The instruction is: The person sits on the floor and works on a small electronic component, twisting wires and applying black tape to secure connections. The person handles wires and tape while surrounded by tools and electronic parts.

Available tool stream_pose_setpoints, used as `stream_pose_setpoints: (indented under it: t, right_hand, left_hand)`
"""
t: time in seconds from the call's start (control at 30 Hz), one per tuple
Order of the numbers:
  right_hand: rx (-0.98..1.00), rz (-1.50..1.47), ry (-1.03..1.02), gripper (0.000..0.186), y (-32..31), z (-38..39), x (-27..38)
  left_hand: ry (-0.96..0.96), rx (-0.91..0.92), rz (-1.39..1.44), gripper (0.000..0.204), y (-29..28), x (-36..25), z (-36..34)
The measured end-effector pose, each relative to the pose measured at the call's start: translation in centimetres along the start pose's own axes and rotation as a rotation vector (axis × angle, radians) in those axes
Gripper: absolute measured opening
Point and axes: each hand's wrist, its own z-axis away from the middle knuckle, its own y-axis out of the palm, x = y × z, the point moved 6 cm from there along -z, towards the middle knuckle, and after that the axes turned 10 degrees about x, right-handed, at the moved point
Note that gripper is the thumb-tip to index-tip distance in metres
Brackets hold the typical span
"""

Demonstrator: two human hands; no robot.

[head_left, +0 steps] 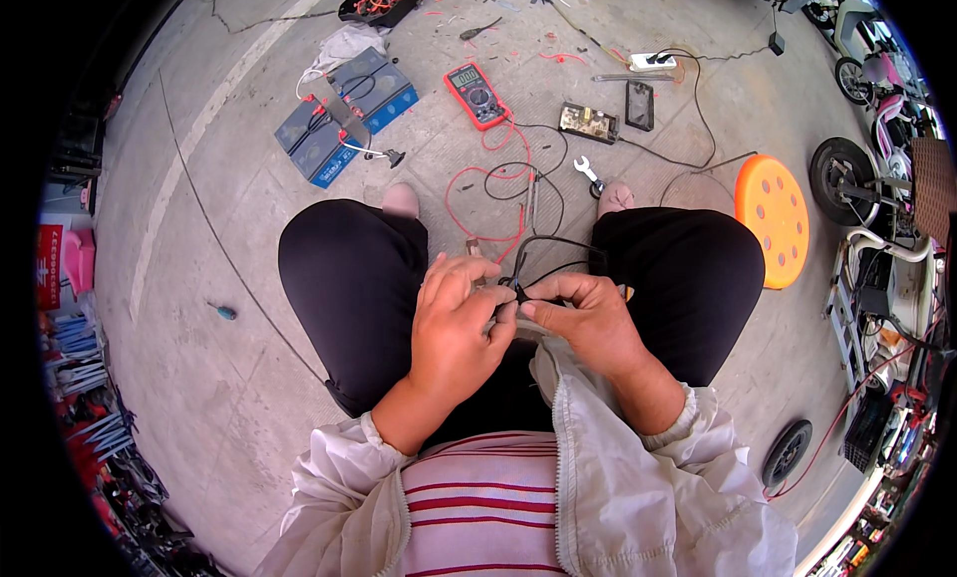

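Observation:
Between my knees, my left hand point(459, 328) and my right hand point(593, 323) pinch a black cable point(538, 240) at a small dark piece too hidden to identify. My fingertips nearly meet there, and a loop of the cable rises above them. Just beyond lie thin red and black test leads point(469, 228), running to a red multimeter point(474, 96). An open-end wrench point(587, 176) lies by my right foot. Farther forward are an opened electronic unit point(588, 122) and its black casing point(639, 106).
Blue batteries point(319, 139) sit ahead on the left, near a black parts tray point(384, 4). A white power strip point(652, 61) lies ahead. An orange stool point(770, 221) stands beside my right knee; scooters point(847, 183) line the right edge. A loose tyre point(786, 452) lies at lower right.

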Motion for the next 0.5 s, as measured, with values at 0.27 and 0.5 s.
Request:
stream_pose_setpoints:
  t: [0.27, 0.5]
  right_hand:
    - [0.047, 0.199, -0.063, 0.007, 0.8, 0.1, 0.8]
    - [0.109, -0.02, -0.013, 0.007, 0.4, 0.2, 0.6]
  left_hand:
    - [-0.084, -0.014, 0.009, 0.016, 0.2, -0.2, -0.1]
    - [-0.379, -0.038, 0.647, 0.013, 2.2, 2.5, 1.5]
